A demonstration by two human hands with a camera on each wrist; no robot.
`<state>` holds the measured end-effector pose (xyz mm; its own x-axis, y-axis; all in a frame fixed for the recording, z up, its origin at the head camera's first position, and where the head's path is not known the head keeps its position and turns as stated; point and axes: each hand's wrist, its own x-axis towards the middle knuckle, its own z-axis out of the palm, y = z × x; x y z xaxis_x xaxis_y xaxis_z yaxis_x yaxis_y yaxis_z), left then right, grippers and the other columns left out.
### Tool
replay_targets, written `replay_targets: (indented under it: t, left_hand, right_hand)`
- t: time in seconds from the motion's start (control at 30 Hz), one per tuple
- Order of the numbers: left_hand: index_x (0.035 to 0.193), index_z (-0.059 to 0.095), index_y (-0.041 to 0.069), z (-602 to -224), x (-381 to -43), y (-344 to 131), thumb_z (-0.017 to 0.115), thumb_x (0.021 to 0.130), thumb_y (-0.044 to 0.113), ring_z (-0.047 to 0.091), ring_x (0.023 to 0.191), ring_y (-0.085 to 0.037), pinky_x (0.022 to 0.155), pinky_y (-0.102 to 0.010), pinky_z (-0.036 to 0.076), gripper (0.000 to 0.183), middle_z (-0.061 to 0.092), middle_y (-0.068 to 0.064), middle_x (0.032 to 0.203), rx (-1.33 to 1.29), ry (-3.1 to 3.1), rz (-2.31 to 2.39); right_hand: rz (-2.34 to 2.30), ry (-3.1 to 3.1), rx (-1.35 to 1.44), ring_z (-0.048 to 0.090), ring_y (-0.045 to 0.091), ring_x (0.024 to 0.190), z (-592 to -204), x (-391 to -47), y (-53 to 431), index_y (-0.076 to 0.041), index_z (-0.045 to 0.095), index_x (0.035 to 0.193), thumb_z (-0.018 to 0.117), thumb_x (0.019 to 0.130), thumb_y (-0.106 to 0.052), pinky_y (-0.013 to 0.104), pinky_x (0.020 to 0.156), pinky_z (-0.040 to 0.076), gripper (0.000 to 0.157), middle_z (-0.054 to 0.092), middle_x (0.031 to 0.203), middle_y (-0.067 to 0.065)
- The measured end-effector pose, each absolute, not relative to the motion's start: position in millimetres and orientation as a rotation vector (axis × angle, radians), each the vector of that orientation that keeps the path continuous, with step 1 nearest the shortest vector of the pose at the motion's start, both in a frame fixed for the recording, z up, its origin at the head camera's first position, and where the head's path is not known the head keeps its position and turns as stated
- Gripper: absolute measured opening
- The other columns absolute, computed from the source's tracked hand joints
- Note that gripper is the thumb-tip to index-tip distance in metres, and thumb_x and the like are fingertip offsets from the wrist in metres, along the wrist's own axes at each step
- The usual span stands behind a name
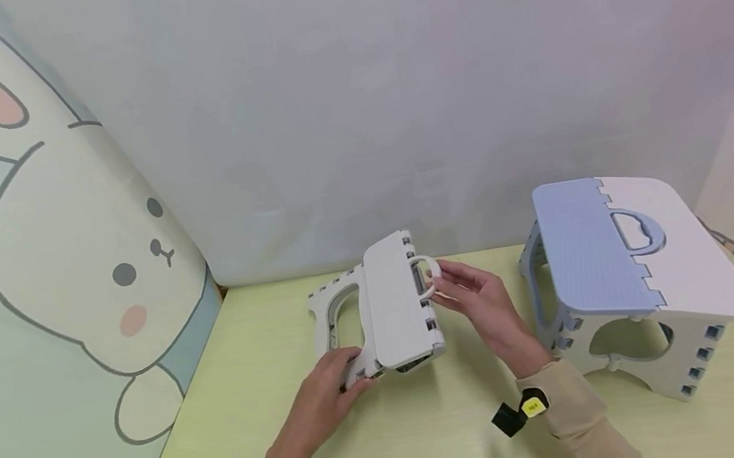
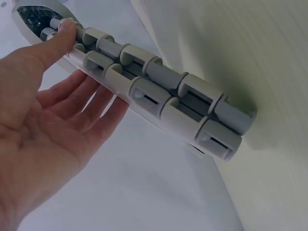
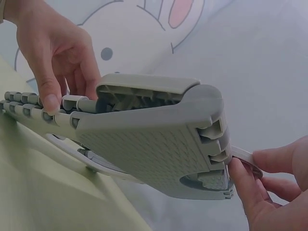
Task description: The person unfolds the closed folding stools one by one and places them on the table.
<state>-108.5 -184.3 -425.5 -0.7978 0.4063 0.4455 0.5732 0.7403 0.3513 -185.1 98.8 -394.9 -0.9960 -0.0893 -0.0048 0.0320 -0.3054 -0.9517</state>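
A white-and-grey folding step stool (image 1: 394, 306), mostly folded flat, is held tilted over the table between both hands. My left hand (image 1: 326, 393) grips the near edge of its leg panel, thumb on one side and fingers on the other. In the left wrist view, the hinge knuckles (image 2: 149, 94) run away from that hand (image 2: 53, 115). At the stool's other end, my right hand (image 1: 481, 299) pinches the loop handle (image 1: 427, 277) between thumb and fingers. The right wrist view shows the textured top panel (image 3: 149, 144) facing downward and the right hand (image 3: 279, 178) on the handle.
To the right stands a second folding stool (image 1: 593, 253), unfolded, with a blue-and-white top. The pale yellow-green table (image 1: 229, 448) meets a grey cloth backdrop (image 1: 358, 106) behind. A rabbit-print sheet (image 1: 70, 299) rises along the left side.
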Motion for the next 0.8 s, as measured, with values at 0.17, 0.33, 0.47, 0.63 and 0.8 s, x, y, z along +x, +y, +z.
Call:
replay_targets:
  t: [0.17, 0.33, 0.47, 0.63, 0.8]
  left_hand:
    - [0.121, 0.064, 0.0, -425, -108, -183, 0.087, 0.082, 0.018, 0.066, 0.104, -0.022, 0.08, -0.036, 0.058, 0.049, 0.068, -0.012, 0.119, -0.778, -2.583, -0.695]
    - [0.121, 0.064, -0.001, -423, -107, -181, 0.087, 0.082, 0.018, 0.066, 0.105, -0.022, 0.081, -0.037, 0.058, 0.048, 0.068, -0.013, 0.119, -0.779, -2.588, -0.707]
    - [0.121, 0.064, 0.0, -421, -105, -180, 0.086, 0.083, 0.018, 0.065, 0.104, -0.021, 0.08, -0.036, 0.058, 0.047, 0.068, -0.013, 0.12, -0.771, -2.601, -0.709]
    - [0.121, 0.064, 0.001, -420, -104, -178, 0.085, 0.084, 0.018, 0.065, 0.103, -0.021, 0.08, -0.036, 0.058, 0.046, 0.068, -0.012, 0.12, -0.765, -2.607, -0.713]
    - [0.121, 0.063, 0.0, -420, -104, -177, 0.086, 0.084, 0.019, 0.066, 0.102, -0.021, 0.079, -0.036, 0.058, 0.047, 0.068, -0.013, 0.12, -0.773, -2.602, -0.711]
  right_hand:
    - [-2.48, 1.812, -0.075, 0.068, 0.019, 0.112, -392, -184, 100, 0.005, 0.055, 0.143, 0.067, 0.099, -0.002, 0.034, 0.096, 0.055, 0.046, 0.056, 0.136, 0.026]
    - [-2.488, 1.814, -0.08, 0.068, 0.015, 0.108, -389, -183, 101, 0.005, 0.054, 0.143, 0.068, 0.098, -0.002, 0.034, 0.096, 0.055, 0.047, 0.056, 0.135, 0.025]
    - [-2.494, 1.809, -0.086, 0.068, 0.016, 0.109, -387, -182, 101, 0.006, 0.054, 0.143, 0.068, 0.098, -0.003, 0.034, 0.096, 0.055, 0.047, 0.057, 0.135, 0.024]
    - [-2.493, 1.813, -0.089, 0.068, 0.016, 0.11, -385, -181, 101, 0.003, 0.056, 0.142, 0.069, 0.098, -0.005, 0.034, 0.095, 0.055, 0.047, 0.056, 0.136, 0.023]
    - [-2.497, 1.822, -0.098, 0.068, 0.016, 0.11, -384, -180, 102, 0.003, 0.056, 0.143, 0.07, 0.098, -0.007, 0.034, 0.095, 0.055, 0.048, 0.057, 0.135, 0.022]
